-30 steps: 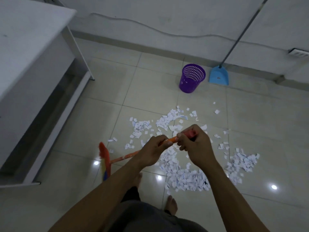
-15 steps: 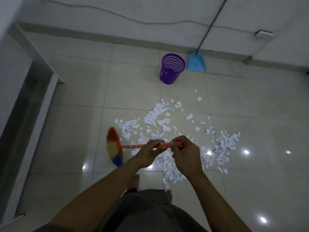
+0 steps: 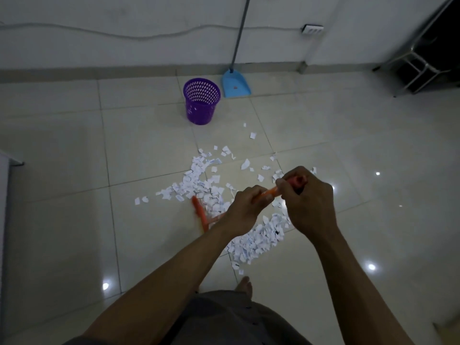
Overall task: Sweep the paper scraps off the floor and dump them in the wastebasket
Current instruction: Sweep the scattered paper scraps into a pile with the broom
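Note:
White paper scraps [image 3: 199, 180] lie scattered over the pale tiled floor in the middle of the view. I hold an orange broom [image 3: 200, 215] by its handle with both hands. My left hand [image 3: 245, 210] grips the handle lower down, and my right hand [image 3: 306, 195] grips its top end. The broom head rests on the floor at the left edge of the scraps. A purple perforated wastebasket [image 3: 202, 102] stands upright beyond the scraps, near the wall.
A blue dustpan [image 3: 235, 85] with a long grey handle leans against the wall right of the wastebasket. A dark metal-framed unit [image 3: 423, 66] stands at the far right. A cable runs along the wall. My bare foot [image 3: 245, 286] is just below the scraps.
The broom head has swept rightward into the left edge of the scraps, and both hands moved right with the handle. The camera view has also turned to the right.

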